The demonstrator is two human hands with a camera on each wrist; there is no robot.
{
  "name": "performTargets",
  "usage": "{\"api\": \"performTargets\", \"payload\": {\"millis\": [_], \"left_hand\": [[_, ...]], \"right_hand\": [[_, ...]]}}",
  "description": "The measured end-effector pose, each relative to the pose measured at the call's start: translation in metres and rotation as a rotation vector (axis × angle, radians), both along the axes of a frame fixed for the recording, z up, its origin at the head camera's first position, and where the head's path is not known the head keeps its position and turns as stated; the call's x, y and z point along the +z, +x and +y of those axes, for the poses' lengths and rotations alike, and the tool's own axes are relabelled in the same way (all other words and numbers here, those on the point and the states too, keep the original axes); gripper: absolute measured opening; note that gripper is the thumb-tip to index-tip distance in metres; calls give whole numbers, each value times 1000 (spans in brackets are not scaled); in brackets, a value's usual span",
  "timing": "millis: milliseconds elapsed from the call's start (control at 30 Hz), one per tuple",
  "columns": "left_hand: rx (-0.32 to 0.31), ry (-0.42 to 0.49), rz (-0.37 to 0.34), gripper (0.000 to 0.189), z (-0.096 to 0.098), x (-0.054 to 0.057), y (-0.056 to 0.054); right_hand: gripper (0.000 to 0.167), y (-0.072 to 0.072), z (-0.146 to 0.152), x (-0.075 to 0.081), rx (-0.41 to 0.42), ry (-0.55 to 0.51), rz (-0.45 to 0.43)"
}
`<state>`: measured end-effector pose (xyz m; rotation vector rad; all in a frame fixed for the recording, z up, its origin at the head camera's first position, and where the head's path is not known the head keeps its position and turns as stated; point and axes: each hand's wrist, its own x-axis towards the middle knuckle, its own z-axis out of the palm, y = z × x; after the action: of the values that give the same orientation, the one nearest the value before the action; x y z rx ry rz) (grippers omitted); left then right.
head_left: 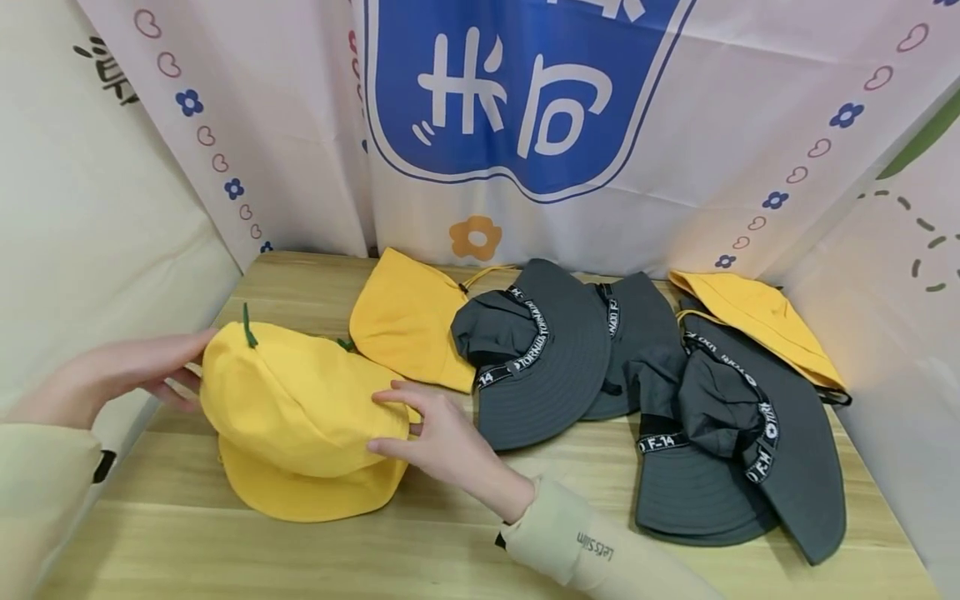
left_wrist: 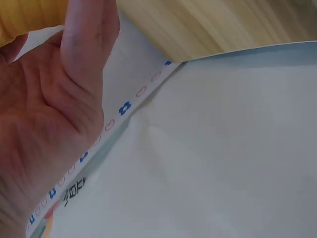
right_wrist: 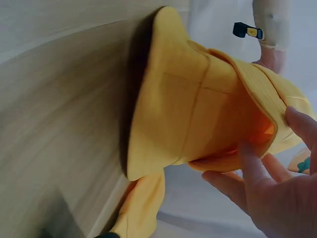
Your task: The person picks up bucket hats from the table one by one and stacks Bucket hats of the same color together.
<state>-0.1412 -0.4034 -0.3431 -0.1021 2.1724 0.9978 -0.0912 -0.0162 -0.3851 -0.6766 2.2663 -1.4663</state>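
A yellow hat (head_left: 300, 392) with a green stem is held at the left of the wooden table. My left hand (head_left: 142, 371) grips its left side, the thumb toward me and other fingers partly hidden behind. My right hand (head_left: 450, 442) pinches the rim on the right. In the right wrist view, one right-hand finger reaches into the opening of this upper hat (right_wrist: 260, 91). Below it stands another yellow hat (right_wrist: 171, 119), brim down, its crown partly covered by the upper one. The left wrist view shows only a yellow edge (left_wrist: 29, 17) by the left hand.
Behind the right hand lies a flat yellow hat (head_left: 405, 325) with a cord. Several dark grey wide-brimmed hats (head_left: 547, 367) overlap across the middle and right. Another yellow hat (head_left: 765, 321) rests at the far right. A printed curtain (head_left: 300, 167) hangs along the back edge.
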Motion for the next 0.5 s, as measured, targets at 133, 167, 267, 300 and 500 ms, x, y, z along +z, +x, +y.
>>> {"api": "performTargets", "payload": {"millis": [133, 167, 267, 300, 500], "left_hand": [[-37, -3, -41, 63, 6, -11, 0], [-42, -1, -47, 63, 8, -13, 0], [-44, 22, -58, 64, 12, -19, 1], [-41, 33, -55, 64, 12, -20, 1], [-12, 85, -6, 59, 5, -23, -1]], "right_hand": [[55, 1, -1, -10, 22, 168, 103], [57, 1, -1, -14, 30, 198, 115], [61, 1, -3, -20, 59, 220, 92], [61, 1, -4, -21, 68, 219, 84], [62, 0, -17, -21, 58, 212, 42]]}}
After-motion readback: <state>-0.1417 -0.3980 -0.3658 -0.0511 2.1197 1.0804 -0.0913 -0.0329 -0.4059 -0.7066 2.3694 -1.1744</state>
